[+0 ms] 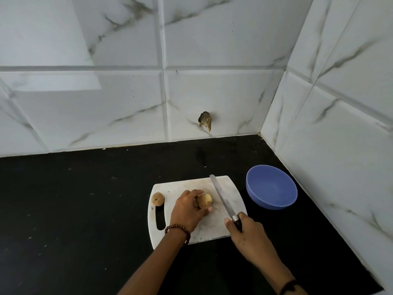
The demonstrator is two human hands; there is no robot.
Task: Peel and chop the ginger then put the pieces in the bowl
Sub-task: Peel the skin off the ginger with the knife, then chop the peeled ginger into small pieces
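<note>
White and scuffed, the cutting board (214, 229) is set on the black countertop (85, 209) toward its right back corner, and the piece of ginger (205, 200) to be worked is found at about the board's middle. It is pinched by the left hand (187, 211), thumb on the near side and fingers curled over the far side, with its pale, bared end turned right toward the knife (222, 199). The knife's handle is gripped in the closed right hand (246, 233) over the board's near right corner, and the blade is held slantwise from there toward the far edge, just right of the ginger and apart from it. The ginger's long axis appears to run left to right, across the blade's line, though the piece is small and partly hidden by fingers. A cut is therefore judged to need only a short leftward shift of the blade. A second, unpeeled lump (157, 199) lies at the board's left edge. The blue bowl (274, 204) stands off the board's right edge — nearer the knife hand — and nothing can be seen in it.
</note>
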